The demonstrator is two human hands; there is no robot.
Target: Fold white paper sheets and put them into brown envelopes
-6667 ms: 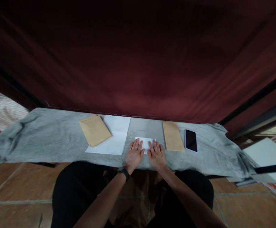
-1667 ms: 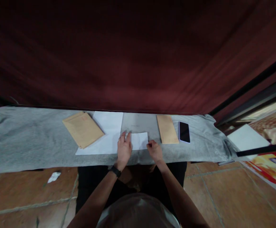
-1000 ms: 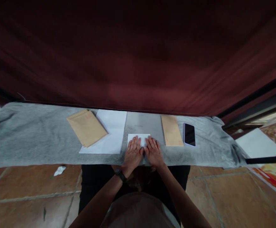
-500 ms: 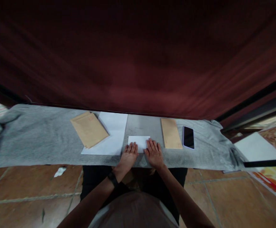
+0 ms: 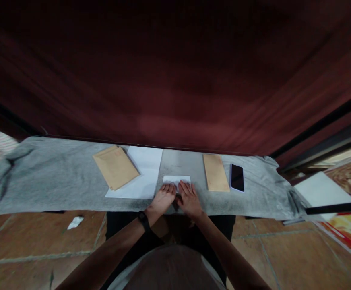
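A small folded white sheet of paper lies on the grey cloth in front of me, its near part covered by my fingers. My left hand rests on its left side, fingers laid over the paper. On the right side, my right hand lies with its fingers flat on the paper, close to the left one. Brown envelopes are stacked to the left, partly on larger white paper sheets. To the right lies another brown envelope.
A phone lies right of the single envelope. Grey cloth covers the narrow bench, with a dark red panel rising behind it. A white board-like piece and a colourful package are at the far right. A white scrap lies on the tiled floor.
My right hand has slid left along the paper, nearer to my left hand. My left hand stays on the paper, its fingers a little more bent. The view has shifted slightly.
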